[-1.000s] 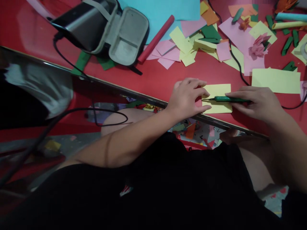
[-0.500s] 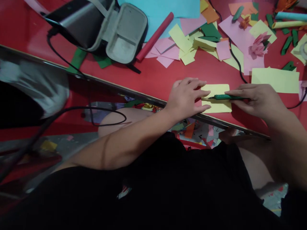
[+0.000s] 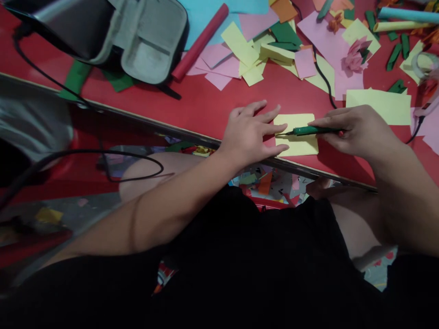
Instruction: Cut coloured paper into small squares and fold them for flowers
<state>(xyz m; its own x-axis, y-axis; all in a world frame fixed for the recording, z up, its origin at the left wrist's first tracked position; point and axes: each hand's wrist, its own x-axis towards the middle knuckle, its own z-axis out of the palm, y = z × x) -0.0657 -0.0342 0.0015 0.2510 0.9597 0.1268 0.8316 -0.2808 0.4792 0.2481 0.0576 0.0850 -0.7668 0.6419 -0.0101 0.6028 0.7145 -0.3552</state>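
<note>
A yellow paper rectangle [image 3: 302, 147] lies flat on the red table near its front edge. My left hand [image 3: 248, 135] rests at the paper's left end, fingers spread and some fingertips on the sheet. In my right hand [image 3: 356, 130], pinched between thumb and fingers, is a slim green pen-like tool [image 3: 305, 130] with a thin dark tip. It lies low over the middle of the paper, the tip pointing left towards my left fingers. Whether this is a pen or a blade I cannot make out.
Loose paper pieces [image 3: 242, 43] and a red paper roll [image 3: 200, 41] lie behind my hands. A larger yellow sheet [image 3: 380, 103] and a pink paper flower [image 3: 356, 55] are to the right. An open grey case [image 3: 154, 41] stands at the left; a black cable [image 3: 324, 77] crosses the table.
The whole view has shifted, so everything sits further left and slightly higher. One upper finger of my left hand has moved slightly off the paper's top edge. The right-hand grip looks the same.
</note>
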